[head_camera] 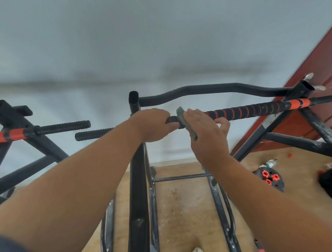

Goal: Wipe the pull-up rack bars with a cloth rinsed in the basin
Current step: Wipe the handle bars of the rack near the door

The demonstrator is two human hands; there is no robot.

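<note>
My left hand (152, 124) is wrapped tight around the striped bar (244, 110) of the rack. Right beside it, my right hand (206, 133) squeezes the green cloth (182, 117) onto the same bar. Past my hands are the curved black bar (210, 89) and the white wall (127, 38).

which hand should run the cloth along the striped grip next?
Right, probably. The right hand already holds the grey cloth wrapped against the striped bar, with the unwiped grip stretching away on its side. The left hand grips the bar's near end, steadying it.
</note>
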